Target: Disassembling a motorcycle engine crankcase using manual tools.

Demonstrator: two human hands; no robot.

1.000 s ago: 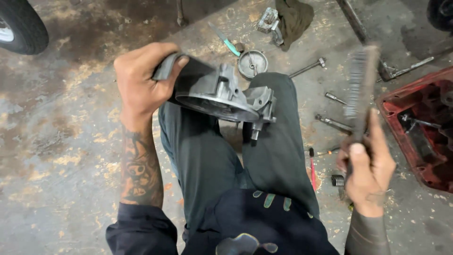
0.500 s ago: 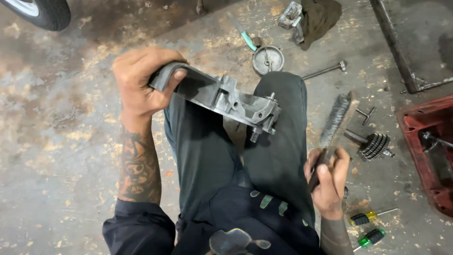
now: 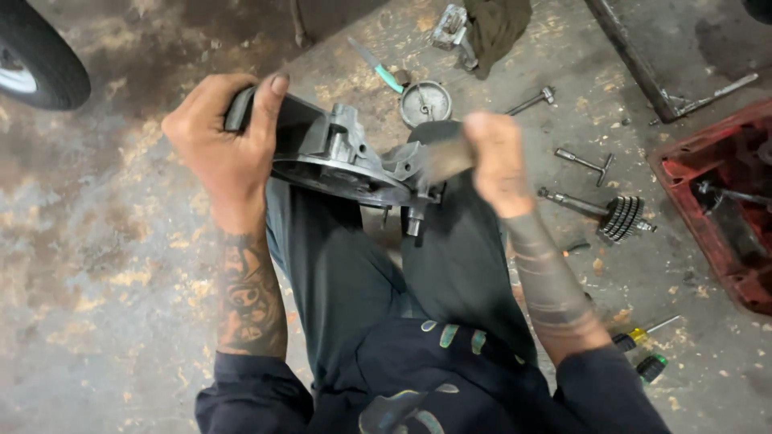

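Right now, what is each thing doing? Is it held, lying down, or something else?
Left hand: gripping the metal casing.
Metal casing: held tilted over the lap.
Right hand: closed on the brush, blurred.
Brush: against the casing.
Gear shaft: lying on the floor.
Screwdriver: lying on the floor.

Grey metal casing (image 3: pixel 338 157) – dark green trousers (image 3: pixel 450 265) – red tray (image 3: pixel 712 201).
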